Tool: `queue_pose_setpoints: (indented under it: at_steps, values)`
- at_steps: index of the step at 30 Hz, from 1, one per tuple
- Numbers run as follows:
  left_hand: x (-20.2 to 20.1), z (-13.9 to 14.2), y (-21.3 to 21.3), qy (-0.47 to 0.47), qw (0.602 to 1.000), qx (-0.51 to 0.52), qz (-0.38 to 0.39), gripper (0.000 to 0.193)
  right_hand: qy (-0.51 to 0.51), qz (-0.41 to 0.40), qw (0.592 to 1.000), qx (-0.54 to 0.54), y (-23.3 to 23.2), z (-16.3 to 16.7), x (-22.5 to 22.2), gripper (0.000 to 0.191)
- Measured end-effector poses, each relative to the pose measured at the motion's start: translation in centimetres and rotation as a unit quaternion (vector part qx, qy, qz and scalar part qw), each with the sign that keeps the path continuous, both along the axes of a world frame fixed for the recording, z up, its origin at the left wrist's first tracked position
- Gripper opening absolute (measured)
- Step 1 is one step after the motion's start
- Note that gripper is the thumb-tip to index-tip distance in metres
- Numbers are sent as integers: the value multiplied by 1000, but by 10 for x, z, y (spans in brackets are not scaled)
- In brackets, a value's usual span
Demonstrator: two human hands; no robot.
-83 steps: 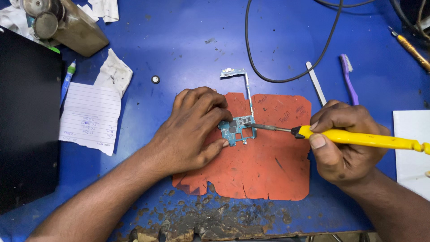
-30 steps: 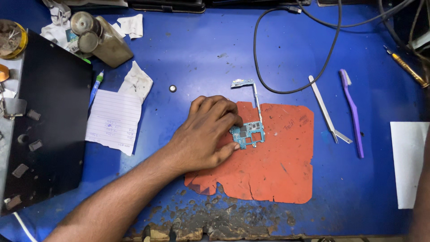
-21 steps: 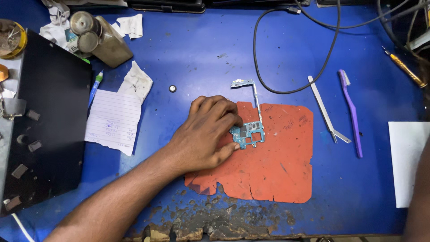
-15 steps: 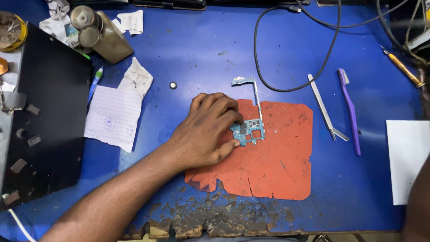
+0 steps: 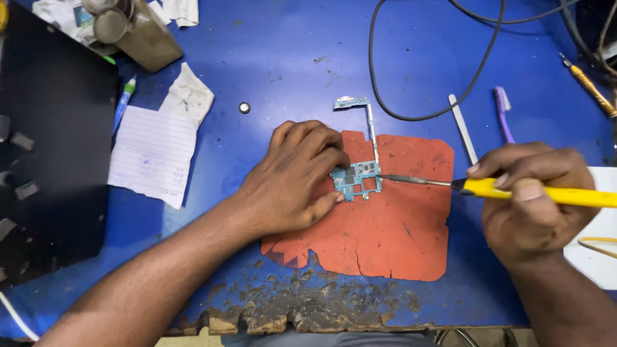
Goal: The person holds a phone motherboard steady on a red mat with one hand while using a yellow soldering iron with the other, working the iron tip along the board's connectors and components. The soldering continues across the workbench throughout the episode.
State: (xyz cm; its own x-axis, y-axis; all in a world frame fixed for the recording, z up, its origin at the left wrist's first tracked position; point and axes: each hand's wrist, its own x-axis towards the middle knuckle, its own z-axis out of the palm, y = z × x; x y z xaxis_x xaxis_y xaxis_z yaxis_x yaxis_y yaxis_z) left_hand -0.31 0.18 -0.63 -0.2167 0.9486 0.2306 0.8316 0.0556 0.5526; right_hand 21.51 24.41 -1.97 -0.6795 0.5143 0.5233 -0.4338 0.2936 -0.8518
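Left hand (image 5: 292,183) lies flat at frame centre, fingers together and pressing down the left edge of a small circuit board (image 5: 355,179); the board sits on the upper left part of an orange mat (image 5: 385,238), a thin metal strip (image 5: 369,128) rising from it toward the top of the frame. Right hand (image 5: 533,199), at right, has its fingers clamped on a yellow-handled tool (image 5: 546,195); the dark metal tip touches the board's right edge.

Risks, as judged: the board is held from one side only, so a hard push from the tip could slide or pivot it under the fingers; the left fingertips lie just beside the tip, so a slip could strike them; the strip looks thin and could bend if the board shifts.

Room: the mat is bare below and right of the board; tweezers (image 5: 463,128) and a purple toothbrush (image 5: 503,115) lie just above the right hand; a black cable (image 5: 424,115) loops at upper centre; lined paper (image 5: 151,154) lies well left; the table (image 5: 289,64) edge at bottom is crumbled and rough, near both forearms.
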Motion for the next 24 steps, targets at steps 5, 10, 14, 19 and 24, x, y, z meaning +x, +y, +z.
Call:
queue_pose_setpoints:
  at_steps: [5, 10, 14, 19, 24]
  values:
    - [1, 2, 0, 4, 1000, -1, -1, 47, -22, 12, 999, 39, 0, -2, -1, 23]
    - [0, -1, -1, 14, 1000, 9, -3, 48, -31, 34, 998, 34, 0, 6, -1, 25]
    - [-1, -2, -2, 6, 1000, 7, 0, 47, -49, 20, 996, 75, -2, 8, -5, 24]
    - [0, -2, -1, 9, 1000, 8, 0, 47, -62, 9, 994, 87, -6, 9, -6, 24]
    - [0, -1, -2, 10, 1000, 8, -2, 48, -56, 6, 994, 89, -9, 11, -7, 23]
